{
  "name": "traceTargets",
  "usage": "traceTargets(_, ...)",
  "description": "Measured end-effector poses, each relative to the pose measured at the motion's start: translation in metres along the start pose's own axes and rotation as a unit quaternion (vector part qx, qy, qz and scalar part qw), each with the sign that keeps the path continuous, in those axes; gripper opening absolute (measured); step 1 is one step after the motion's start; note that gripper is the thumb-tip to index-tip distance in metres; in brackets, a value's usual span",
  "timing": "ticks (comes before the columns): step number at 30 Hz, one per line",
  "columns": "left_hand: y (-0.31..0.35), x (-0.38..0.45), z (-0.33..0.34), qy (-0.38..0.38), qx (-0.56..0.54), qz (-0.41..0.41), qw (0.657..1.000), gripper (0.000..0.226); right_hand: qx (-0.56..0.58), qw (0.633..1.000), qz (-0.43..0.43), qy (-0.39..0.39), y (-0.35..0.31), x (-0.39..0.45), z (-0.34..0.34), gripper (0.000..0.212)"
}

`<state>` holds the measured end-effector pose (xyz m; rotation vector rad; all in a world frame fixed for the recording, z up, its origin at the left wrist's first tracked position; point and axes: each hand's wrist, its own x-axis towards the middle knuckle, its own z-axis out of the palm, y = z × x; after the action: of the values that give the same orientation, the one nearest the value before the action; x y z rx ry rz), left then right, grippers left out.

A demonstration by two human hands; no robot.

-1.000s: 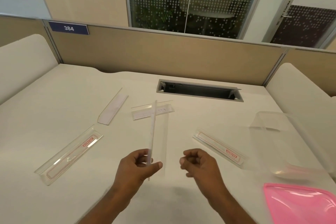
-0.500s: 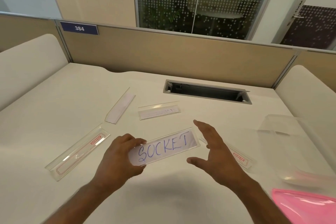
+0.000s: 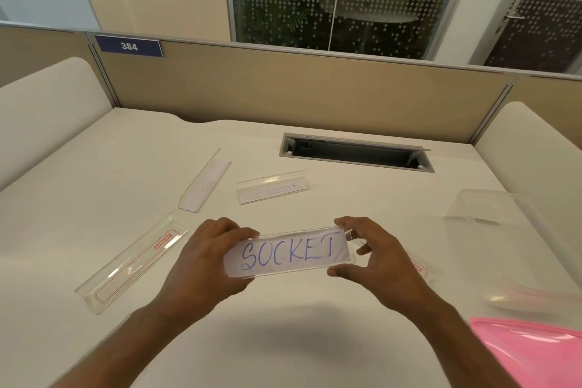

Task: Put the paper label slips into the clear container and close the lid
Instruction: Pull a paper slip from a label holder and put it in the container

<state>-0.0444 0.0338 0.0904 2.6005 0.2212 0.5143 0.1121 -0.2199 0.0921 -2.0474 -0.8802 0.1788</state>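
A clear plastic label holder with a white paper slip marked SOCKET in blue (image 3: 289, 253) is held level above the desk. My left hand (image 3: 208, 258) grips its left end and my right hand (image 3: 374, 255) pinches its right end. The clear container (image 3: 516, 246) stands open at the right of the desk. Its pink lid (image 3: 535, 353) lies near the front right corner. Two more holders with paper slips lie further back: one angled (image 3: 204, 181), one flat (image 3: 272, 187).
Two empty clear holders with red print lie on the white desk: one at the left (image 3: 132, 261), one partly hidden behind my right hand (image 3: 420, 269). A cable slot (image 3: 356, 153) is cut into the desk's back. Beige partitions enclose the desk.
My left hand turned the holder from edge-on to flat, so the word SOCKET faces up. My right hand came in and took hold of its right end.
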Motion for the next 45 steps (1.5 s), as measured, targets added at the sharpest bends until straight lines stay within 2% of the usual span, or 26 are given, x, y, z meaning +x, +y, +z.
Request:
traceTargets(4, 0.003, 0.006, -0.006, 0.015, -0.026, 0.015, 0.999, 0.075, 0.028, 0.999, -0.022, 0.022, -0.005, -0.001, -0.014, 0.067)
traceTargets(7, 0.004, 0.01, -0.013, 0.035, -0.082, -0.009, 0.996, 0.082, 0.053, 0.997, -0.034, 0.037, -0.009, -0.002, -0.026, 0.067)
traceTargets(12, 0.007, 0.017, -0.018, 0.034, -0.124, -0.008, 0.992, 0.078, 0.056, 0.996, -0.04, 0.057, -0.01, -0.007, -0.041, 0.066)
traceTargets(21, 0.019, 0.022, -0.009, 0.034, -0.139, 0.02, 0.989, 0.069, 0.052, 0.997, -0.031, 0.051, 0.002, -0.016, -0.053, 0.066)
traceTargets(24, 0.02, 0.026, -0.006, 0.035, -0.116, 0.039, 0.992, 0.069, 0.057, 0.998, -0.017, 0.006, 0.004, -0.017, -0.065, 0.062)
traceTargets(30, 0.019, 0.04, 0.0, 0.009, -0.084, 0.097, 0.992, 0.07, 0.097, 0.991, 0.06, -0.068, -0.001, 0.004, -0.103, 0.031)
traceTargets(37, 0.022, 0.058, 0.018, -0.053, -0.094, 0.151, 0.983, 0.069, 0.095, 0.944, 0.171, -0.266, 0.003, 0.031, -0.086, 0.038)
traceTargets(45, 0.021, 0.073, 0.041, -0.1, -0.089, 0.164, 0.977, 0.068, 0.146, 0.921, 0.217, -0.29, 0.021, 0.016, -0.081, 0.036)
